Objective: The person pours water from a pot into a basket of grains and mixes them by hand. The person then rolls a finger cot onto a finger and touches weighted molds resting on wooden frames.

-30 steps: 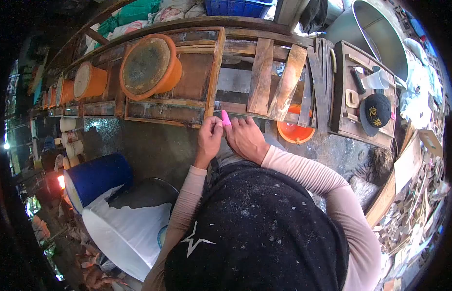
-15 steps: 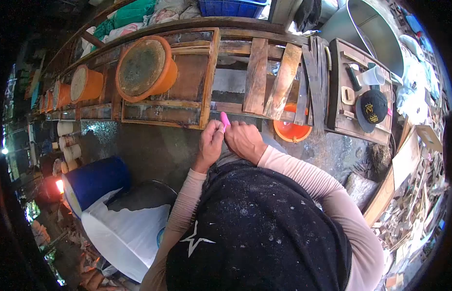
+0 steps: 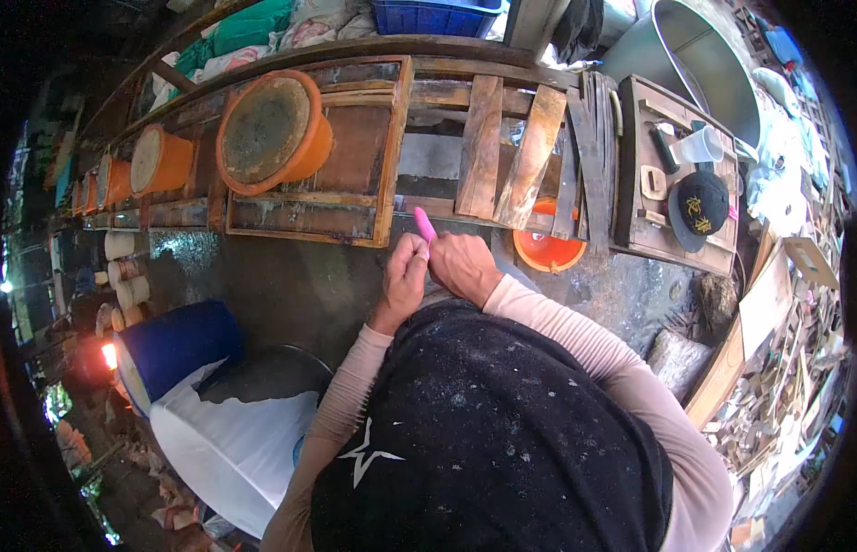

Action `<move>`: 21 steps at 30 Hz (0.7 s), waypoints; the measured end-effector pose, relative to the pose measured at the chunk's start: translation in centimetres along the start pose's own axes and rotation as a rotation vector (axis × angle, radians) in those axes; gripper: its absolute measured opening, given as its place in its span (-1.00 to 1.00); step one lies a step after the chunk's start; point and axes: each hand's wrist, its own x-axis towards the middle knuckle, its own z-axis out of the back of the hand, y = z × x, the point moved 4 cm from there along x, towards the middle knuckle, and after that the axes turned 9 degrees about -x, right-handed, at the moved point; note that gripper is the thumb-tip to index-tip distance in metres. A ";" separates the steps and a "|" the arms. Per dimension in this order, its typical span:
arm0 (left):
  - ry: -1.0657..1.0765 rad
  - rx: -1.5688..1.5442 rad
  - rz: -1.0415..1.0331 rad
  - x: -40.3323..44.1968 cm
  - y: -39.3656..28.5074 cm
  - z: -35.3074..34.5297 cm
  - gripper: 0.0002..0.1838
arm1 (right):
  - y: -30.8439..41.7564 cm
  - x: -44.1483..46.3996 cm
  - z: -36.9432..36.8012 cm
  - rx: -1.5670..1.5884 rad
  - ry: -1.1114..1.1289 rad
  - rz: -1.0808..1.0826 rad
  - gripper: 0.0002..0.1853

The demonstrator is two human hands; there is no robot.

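My left hand [image 3: 405, 278] and my right hand [image 3: 467, 264] are close together in front of my dark shirt, both with curled fingers. Between them they grip a small pink finger-shaped thing [image 3: 423, 223], whose rounded end sticks up past my knuckles. Its lower part is hidden by my fingers, and its exact kind cannot be made out. Just beyond the hands is the near edge of a wooden bench frame [image 3: 389, 189]. An orange basin [image 3: 548, 250] sits below the slats, to the right of my right hand.
Large orange pots [image 3: 274, 133] stand upside down on the bench at left. Loose wooden slats [image 3: 481, 143] lie across its middle. A wooden board [image 3: 642, 241] at right bears a black cap [image 3: 700, 207] and a clear cup [image 3: 697, 145]. A blue drum [image 3: 180, 350] lies at lower left.
The view has shifted slightly. Both hands keep hold of the pink thing, which leans a little further left; the surroundings look the same.
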 end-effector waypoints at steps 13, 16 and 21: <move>-0.076 0.478 -0.344 1.7 -5.9 -1.9 -0.93 | -1.4 0.4 0.9 0.039 -0.315 0.074 -0.78; -0.079 0.403 -0.370 1.8 -5.1 -1.0 -0.92 | -1.4 0.3 1.6 0.149 -0.292 0.068 -0.74; -0.260 0.020 -0.336 0.7 -7.1 0.0 -0.87 | -1.5 0.8 4.0 0.907 -0.177 -0.009 -0.63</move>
